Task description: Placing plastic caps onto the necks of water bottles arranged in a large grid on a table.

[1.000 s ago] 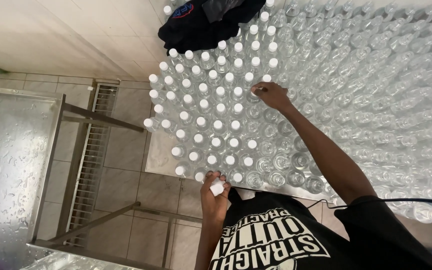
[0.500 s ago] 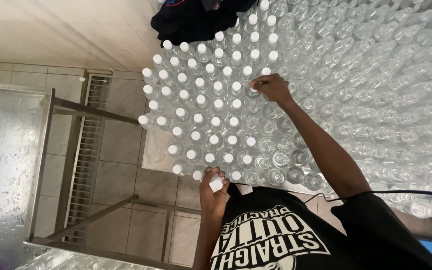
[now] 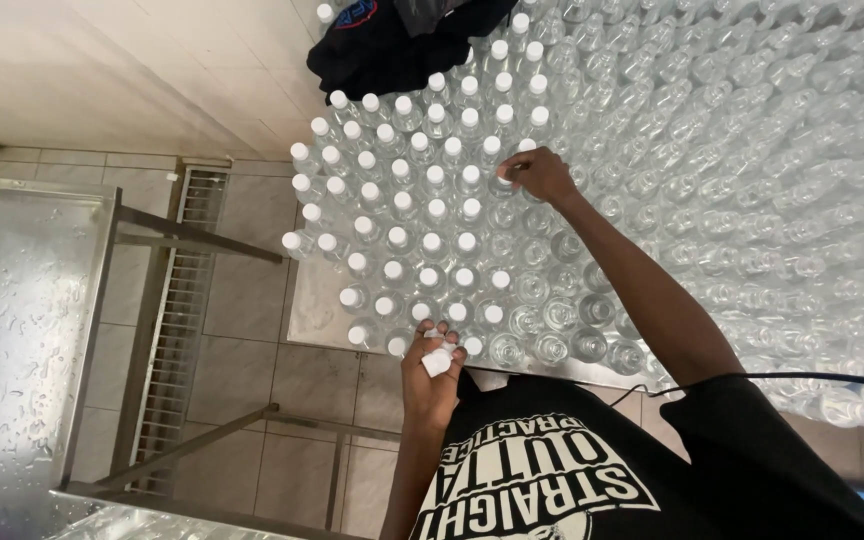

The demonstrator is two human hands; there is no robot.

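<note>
A table (image 3: 304, 322) is packed with clear plastic bottles. The ones on the left carry white caps (image 3: 400, 238); the ones on the right (image 3: 732, 190) are uncapped. My right hand (image 3: 542, 175) reaches across them, fingers pinched on a white cap (image 3: 505, 170) at a bottle's mouth, right where capped and uncapped rows meet. My left hand (image 3: 430, 375) stays near my chest at the table's near edge, closed around a few loose white caps (image 3: 438, 360).
A dark cloth (image 3: 392, 45) lies on the bottles at the far edge. To the left stand a wet steel table (image 3: 12, 330), its metal frame (image 3: 192, 240) and a floor drain grate (image 3: 167, 340) on the tiled floor. A thin black cable (image 3: 792, 378) crosses my right shoulder.
My right hand has edged slightly farther out over the bottles, still at the boundary of the capped rows. My left hand holds its caps in much the same place.
</note>
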